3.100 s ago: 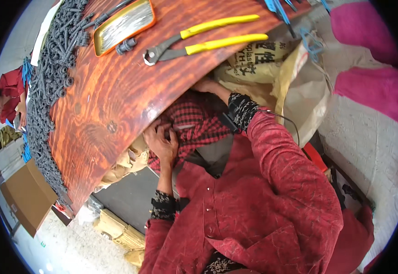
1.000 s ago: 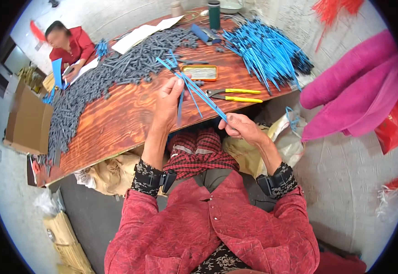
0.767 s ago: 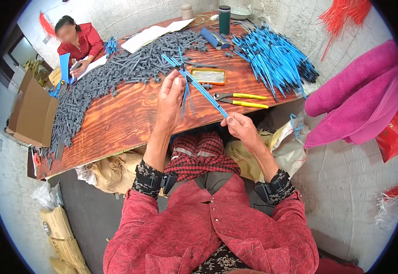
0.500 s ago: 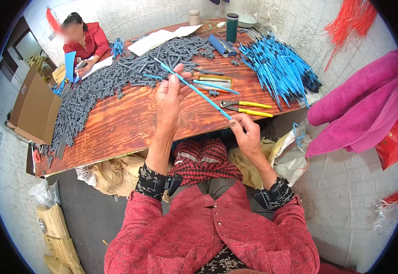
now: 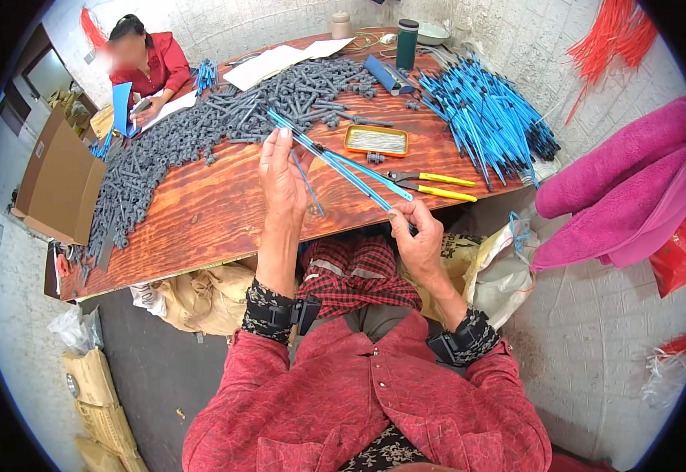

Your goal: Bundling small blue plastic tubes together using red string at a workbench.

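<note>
Over the wooden bench point(image 5: 201, 220), the left hand point(image 5: 282, 177) and the right hand point(image 5: 415, 236) hold the two ends of a bundle of thin blue tubes point(image 5: 335, 161), slanting from upper left down to lower right. Just beyond lie yellow-handled pliers point(image 5: 433, 185) and an orange tray point(image 5: 376, 141). A grey pile of fittings point(image 5: 201, 134) stretches leftward; blue tubes point(image 5: 484, 118) heap at right.

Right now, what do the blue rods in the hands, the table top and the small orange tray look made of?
Blue rods: probably plastic, thin, uniform matte colour, dark end caps.
Table top: wood, reddish varnish, strong grain.
Orange tray: possibly painted metal or plastic; shallow rim, too small to tell.
Left hand and right hand grip the rods' ends.
</note>
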A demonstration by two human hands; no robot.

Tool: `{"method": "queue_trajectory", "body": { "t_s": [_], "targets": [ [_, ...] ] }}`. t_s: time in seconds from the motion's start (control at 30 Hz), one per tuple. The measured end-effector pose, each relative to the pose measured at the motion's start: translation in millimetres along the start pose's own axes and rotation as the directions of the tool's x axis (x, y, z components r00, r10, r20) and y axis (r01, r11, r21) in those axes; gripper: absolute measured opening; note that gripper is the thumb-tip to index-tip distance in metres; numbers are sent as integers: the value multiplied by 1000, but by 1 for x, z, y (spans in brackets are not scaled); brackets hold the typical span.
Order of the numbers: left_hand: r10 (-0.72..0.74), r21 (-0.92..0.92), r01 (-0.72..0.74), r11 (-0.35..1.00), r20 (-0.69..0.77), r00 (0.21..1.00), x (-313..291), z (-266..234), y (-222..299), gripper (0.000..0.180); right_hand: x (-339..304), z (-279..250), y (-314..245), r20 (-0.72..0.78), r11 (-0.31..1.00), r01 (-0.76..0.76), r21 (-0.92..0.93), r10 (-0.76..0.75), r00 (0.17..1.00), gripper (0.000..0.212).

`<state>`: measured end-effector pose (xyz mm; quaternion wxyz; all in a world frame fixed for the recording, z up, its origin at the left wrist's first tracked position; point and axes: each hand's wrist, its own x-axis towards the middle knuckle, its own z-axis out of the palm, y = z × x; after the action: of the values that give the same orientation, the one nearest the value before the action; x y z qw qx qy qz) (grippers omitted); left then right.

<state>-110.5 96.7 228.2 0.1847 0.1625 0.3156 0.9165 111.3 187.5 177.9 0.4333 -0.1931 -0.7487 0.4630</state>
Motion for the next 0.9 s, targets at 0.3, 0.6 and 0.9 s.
{"method": "queue_trajectory", "body": {
  "t_s": [0.3, 0.6, 0.9],
  "targets": [
    [-124, 108, 135, 985, -104, 987, -5, -17, -7, 16, -13, 11, 17, 58, 921, -308, 240, 304, 951, 15],
    [-346, -132, 367, 921, 158, 925, -31, 6, 10, 21, -31, 9, 41, 539, 551, -722, 419, 489, 686, 26],
    [-482, 63, 504, 861, 417, 771, -42, -2, 29, 23, -21, -32, -14, 136, 782, 259, -567, -222, 966, 26]
  ]
}}
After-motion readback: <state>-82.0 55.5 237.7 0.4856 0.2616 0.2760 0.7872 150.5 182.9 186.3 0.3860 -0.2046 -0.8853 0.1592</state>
